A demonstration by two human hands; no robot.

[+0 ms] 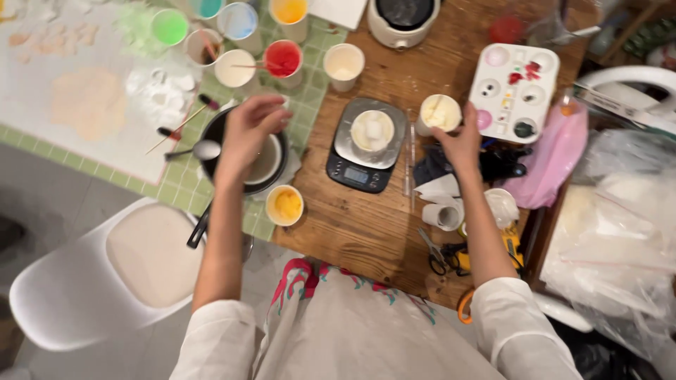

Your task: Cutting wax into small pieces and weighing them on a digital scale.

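Head view: left hand (pixel 250 127) pinched closed above white cup (pixel 264 160) in black pan (pixel 215 130).

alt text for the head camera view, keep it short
Seen from above, a person's left hand reaches into a cup inside a black pan, while the right hand touches a cream-filled cup beside a digital scale on a wooden table.

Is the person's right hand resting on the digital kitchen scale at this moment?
No, the right hand reaches toward the cream-filled paper cup beside the scale, not touching it.
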